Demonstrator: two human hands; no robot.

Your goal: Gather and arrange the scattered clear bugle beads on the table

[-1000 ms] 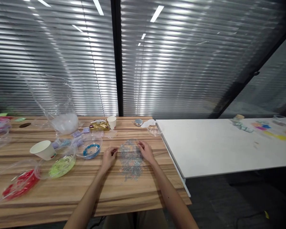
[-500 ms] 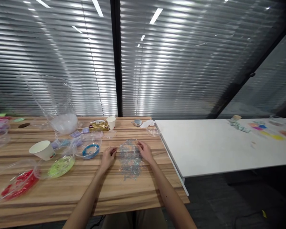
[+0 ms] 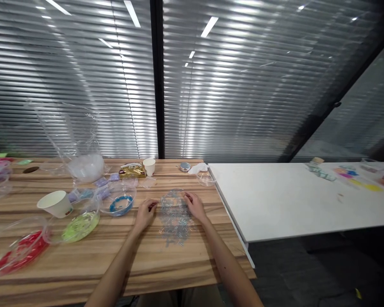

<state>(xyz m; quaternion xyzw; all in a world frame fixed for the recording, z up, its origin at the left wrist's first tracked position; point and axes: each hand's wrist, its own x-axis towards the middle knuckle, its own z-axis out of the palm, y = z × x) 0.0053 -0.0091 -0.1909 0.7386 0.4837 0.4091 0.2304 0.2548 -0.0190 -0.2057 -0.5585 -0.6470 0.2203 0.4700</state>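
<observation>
A patch of small, clear, tube-like pieces [image 3: 175, 219] lies on the wooden table in front of me, with a rounded upper outline and scattered pieces at its lower end. At its upper left edge is my left hand [image 3: 146, 213], thumb and fingertips pinched together. Whatever sits in that pinch is too small or too clear to make out. My right hand [image 3: 196, 206] rests at the upper right edge, its fingers curled in and touching the patch. What those fingertips hold is hidden.
Clear plastic dishes hold blue pieces [image 3: 120, 206], green pieces [image 3: 80, 227] and red pieces [image 3: 22, 252] on the left. Paper cups [image 3: 55, 204], a gold packet [image 3: 132, 170], a clear bag [image 3: 86, 166] and a small round tin [image 3: 184, 166] stand around. A white table [image 3: 269, 200] adjoins on the right.
The view has shifted slightly, so the tabletop sits a little lower. Both hands stay at the edges of the clear patch with nearly the same pose.
</observation>
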